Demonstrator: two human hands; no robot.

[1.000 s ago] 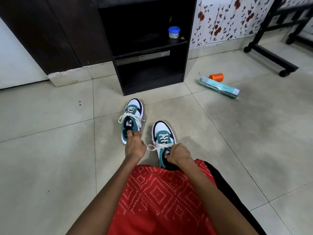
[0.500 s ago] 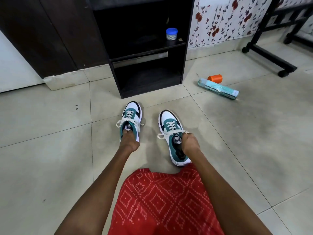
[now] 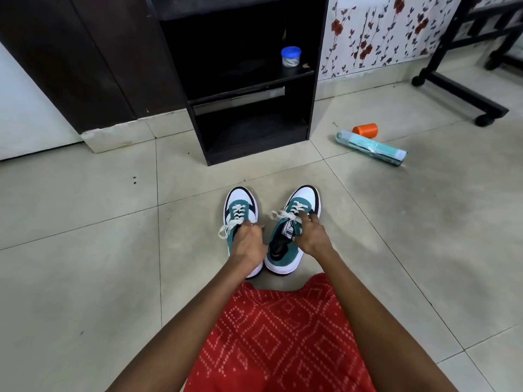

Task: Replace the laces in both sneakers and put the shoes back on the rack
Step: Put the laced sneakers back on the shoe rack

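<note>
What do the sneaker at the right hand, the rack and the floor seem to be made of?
Sneaker: teal suede-like panels, matt; white toe smooth, perhaps synthetic leather. Rack: dark laminated board, probably; flat square edges. Floor: ceramic tile, slightly glossy, grout lines visible.

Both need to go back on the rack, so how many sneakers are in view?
2. The left hand grips the left sneaker; the right hand grips the right sneaker, close beside it. Both are before the black rack; no shoe shows on its dark shelves.
</note>
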